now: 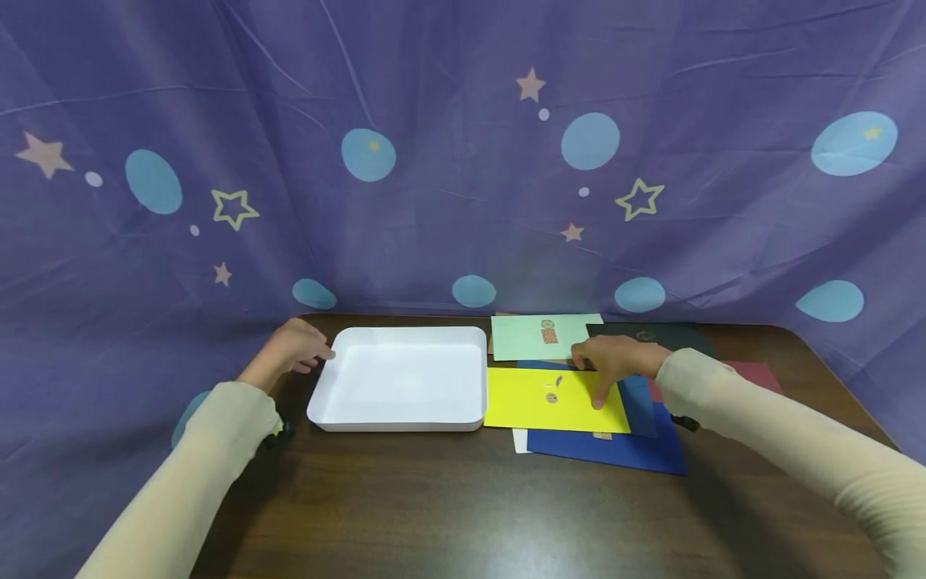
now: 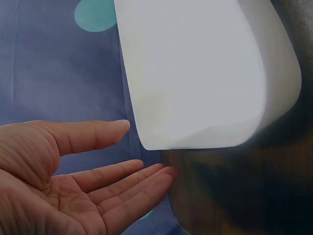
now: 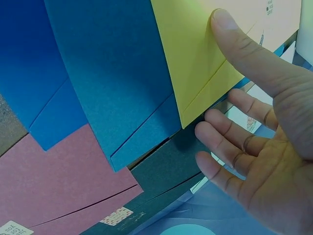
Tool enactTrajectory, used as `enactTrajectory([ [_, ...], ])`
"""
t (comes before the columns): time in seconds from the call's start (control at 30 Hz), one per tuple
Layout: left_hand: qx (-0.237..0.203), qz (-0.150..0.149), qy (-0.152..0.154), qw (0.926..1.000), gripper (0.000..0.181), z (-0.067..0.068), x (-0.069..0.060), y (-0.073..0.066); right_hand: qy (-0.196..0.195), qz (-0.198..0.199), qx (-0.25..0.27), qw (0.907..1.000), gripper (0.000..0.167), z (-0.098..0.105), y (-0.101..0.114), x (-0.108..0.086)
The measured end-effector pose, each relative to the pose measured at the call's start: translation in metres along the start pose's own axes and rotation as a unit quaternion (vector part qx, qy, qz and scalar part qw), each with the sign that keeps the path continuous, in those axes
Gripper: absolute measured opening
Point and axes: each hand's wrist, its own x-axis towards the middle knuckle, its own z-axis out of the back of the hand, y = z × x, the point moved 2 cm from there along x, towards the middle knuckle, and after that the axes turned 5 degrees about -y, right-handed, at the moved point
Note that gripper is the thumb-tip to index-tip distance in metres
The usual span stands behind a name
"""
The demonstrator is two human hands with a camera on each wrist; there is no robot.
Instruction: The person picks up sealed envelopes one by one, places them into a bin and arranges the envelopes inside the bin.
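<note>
My right hand [image 1: 615, 358] is over a yellow envelope [image 1: 517, 406] on a pile of coloured envelopes. Its thumb [image 3: 239, 44] lies over the yellow face, while the other fingers are spread loosely by the far edge. Beneath the yellow one lie a teal-blue envelope [image 1: 640, 398] and a deep blue envelope [image 1: 615, 454]. A pale green envelope [image 1: 517, 338] with a sticker is just behind. On the other side, my left hand [image 1: 292, 346] is beside the left rim of a white tray [image 1: 405, 386], thumb and fingers apart, holding nothing. Whether it touches the rim I cannot tell.
A dark green envelope [image 1: 683, 334] and a red envelope [image 1: 755, 374] lie at the right of the pile, partly covered. A white corner [image 1: 521, 441] pokes out at the front. The brown wooden table [image 1: 405, 507] ends against a purple patterned curtain [image 1: 434, 217].
</note>
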Motion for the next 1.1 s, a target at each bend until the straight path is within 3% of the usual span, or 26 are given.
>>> enactTrajectory([
  [0.5, 0.005, 0.035, 0.049, 0.9982, 0.037, -0.001, 0.019, 0.015, 0.009, -0.01, 0.029, 0.9995, 0.064, 0.0, 0.001, 0.001],
  [0.83, -0.014, 0.002, 0.083, 0.9964, 0.043, -0.005, 0.023, 0.021, 0.01, -0.017, 0.03, 0.9993, 0.064, 0.001, 0.001, -0.002],
  [1.1, -0.027, -0.008, 0.082, 0.9962, 0.039, -0.009, 0.026, 0.023, 0.012, -0.023, 0.016, 0.9995, 0.067, -0.001, -0.001, 0.0],
])
